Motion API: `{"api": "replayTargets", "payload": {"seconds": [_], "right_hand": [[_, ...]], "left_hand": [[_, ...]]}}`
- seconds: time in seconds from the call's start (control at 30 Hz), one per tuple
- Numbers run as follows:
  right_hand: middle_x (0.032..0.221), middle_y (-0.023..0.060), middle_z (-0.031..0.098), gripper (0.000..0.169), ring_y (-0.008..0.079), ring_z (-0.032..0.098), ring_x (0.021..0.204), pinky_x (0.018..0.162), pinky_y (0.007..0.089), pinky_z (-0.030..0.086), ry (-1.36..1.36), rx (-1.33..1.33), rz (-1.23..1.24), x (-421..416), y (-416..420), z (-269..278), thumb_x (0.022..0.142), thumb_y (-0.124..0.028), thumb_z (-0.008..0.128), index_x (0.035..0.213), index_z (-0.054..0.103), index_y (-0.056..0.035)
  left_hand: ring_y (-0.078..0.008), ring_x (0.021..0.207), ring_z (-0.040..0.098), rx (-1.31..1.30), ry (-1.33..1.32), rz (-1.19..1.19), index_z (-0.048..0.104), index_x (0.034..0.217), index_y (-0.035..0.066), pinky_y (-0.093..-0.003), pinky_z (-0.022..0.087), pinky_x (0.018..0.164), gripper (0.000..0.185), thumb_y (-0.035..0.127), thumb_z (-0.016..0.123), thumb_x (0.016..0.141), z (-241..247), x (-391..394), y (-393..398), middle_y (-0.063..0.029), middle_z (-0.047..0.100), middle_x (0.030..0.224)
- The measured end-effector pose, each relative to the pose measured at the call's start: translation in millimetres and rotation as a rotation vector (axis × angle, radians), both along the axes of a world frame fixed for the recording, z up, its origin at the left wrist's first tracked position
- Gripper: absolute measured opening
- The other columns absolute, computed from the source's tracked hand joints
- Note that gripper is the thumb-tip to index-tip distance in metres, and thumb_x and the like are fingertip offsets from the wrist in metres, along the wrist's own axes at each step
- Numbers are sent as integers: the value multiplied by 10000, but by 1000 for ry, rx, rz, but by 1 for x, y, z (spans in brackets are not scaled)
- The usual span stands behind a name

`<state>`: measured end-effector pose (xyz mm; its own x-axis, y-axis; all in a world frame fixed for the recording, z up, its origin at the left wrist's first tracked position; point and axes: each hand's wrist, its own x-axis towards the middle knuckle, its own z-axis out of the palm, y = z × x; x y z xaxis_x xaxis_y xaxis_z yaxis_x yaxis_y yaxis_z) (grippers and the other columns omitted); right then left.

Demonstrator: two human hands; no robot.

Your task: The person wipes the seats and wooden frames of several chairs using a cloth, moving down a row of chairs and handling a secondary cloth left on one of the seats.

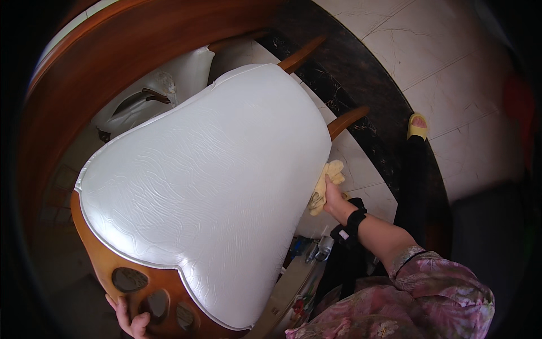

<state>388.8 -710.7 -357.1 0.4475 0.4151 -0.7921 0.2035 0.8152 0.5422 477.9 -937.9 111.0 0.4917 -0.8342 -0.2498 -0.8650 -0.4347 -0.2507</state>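
Observation:
A chair with white padded upholstery (203, 169) lies tilted before me, two of its curved wooden legs (347, 122) pointing to the upper right. My left hand (129, 318) grips the edge of its wooden top rail (97, 250), beside the oval cut-outs. At the right edge of the upholstery, my right hand (333, 195) holds a crumpled yellow cloth (329, 180) against the side of the chair. The fingertips of this hand are partly hidden by the cloth. A black strap with a small device (347, 233) is around my right wrist.
A curved brown wooden tabletop edge (106, 55) runs along the upper left. Another white upholstered chair (186, 76) stands behind the first. A dark stone band (381, 76) crosses the tiled floor. Metal and blue items (324, 248) lie low on the right. My foot wears a yellow slipper (417, 127).

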Motion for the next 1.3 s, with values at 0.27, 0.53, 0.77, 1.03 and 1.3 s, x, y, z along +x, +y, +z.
{"api": "replayTargets", "payload": {"seconds": [0.27, 0.53, 0.77, 1.03, 1.3], "right_hand": [[1145, 60, 502, 472, 196, 513, 1030, 876, 344, 433, -512, -443, -28, -61, -96, 213, 820, -159, 625, 1233, 415, -63], [1165, 79, 499, 496, 294, 499, 965, 816, 385, 414, -811, -2064, -286, 48, -239, 290, 592, -241, 732, 1076, 621, -244], [1048, 123, 575, 421, 241, 566, 944, 854, 327, 434, -676, -2079, 197, 231, -327, 287, 746, -237, 651, 1121, 568, -65], [1055, 159, 568, 526, 289, 564, 951, 850, 367, 430, -777, -1729, -185, 136, -272, 289, 658, -157, 668, 1142, 507, -29], [1171, 174, 448, 565, 325, 458, 1084, 939, 402, 363, -1034, -2019, 38, -13, -209, 313, 606, -122, 692, 1140, 520, -59]], "left_hand": [[-406, 1302, 223, -137, -6, 202, 500, 944, 41, -497, 171, 1048, 481, 490, 335, 896, 7, -5, 23, -196, 391, 1295], [-395, 1109, 428, -286, 59, 75, 556, 959, -4, -545, 212, 1016, 559, 525, 419, 844, 9, 7, 23, -230, 510, 1097], [-431, 1103, 424, -418, 99, 30, 567, 1011, -13, -500, 252, 985, 621, 567, 465, 814, -2, 14, 21, -207, 538, 1062], [-426, 1083, 431, -496, 107, -23, 558, 1026, -14, -484, 265, 979, 543, 477, 536, 796, 0, 16, 25, -201, 535, 1052], [-359, 1048, 456, -650, 176, -48, 512, 1080, -29, -460, 227, 1025, 518, 386, 568, 776, 0, 19, 30, -184, 544, 1021]]}}
